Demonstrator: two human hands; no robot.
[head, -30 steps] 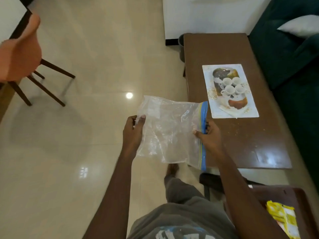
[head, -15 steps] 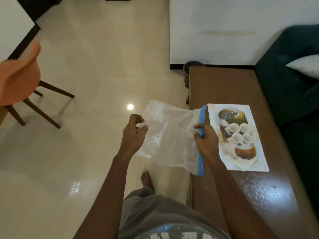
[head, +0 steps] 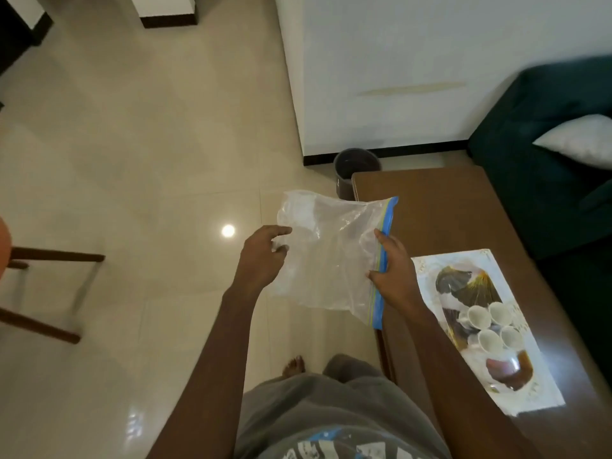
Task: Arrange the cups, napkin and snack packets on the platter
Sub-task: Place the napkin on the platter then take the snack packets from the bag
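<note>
A clear zip-top plastic bag (head: 331, 253) with a blue seal strip hangs in the air between my hands, above the floor beside the table. My right hand (head: 392, 276) grips its blue-strip edge. My left hand (head: 263, 256) pinches the bag's far left side. To the right, a white rectangular platter (head: 530, 389) with a brown pattern lies on the brown table (head: 443, 220). Several small white cups (head: 490, 326) stand clustered in the platter's middle. Brown snack packets (head: 470, 286) lie at its far end and another (head: 506, 372) at its near end.
A dark bin (head: 356, 170) stands on the floor at the table's far corner, against the white wall. A dark green sofa (head: 563, 180) with a white cushion (head: 583, 140) runs along the table's right side. Wooden chair legs (head: 49, 260) stand at left on the tiled floor.
The view has swung up and closer; the platter now sits lower right. Both hands keep hold of the bag, which has shifted a little toward the table's edge.
</note>
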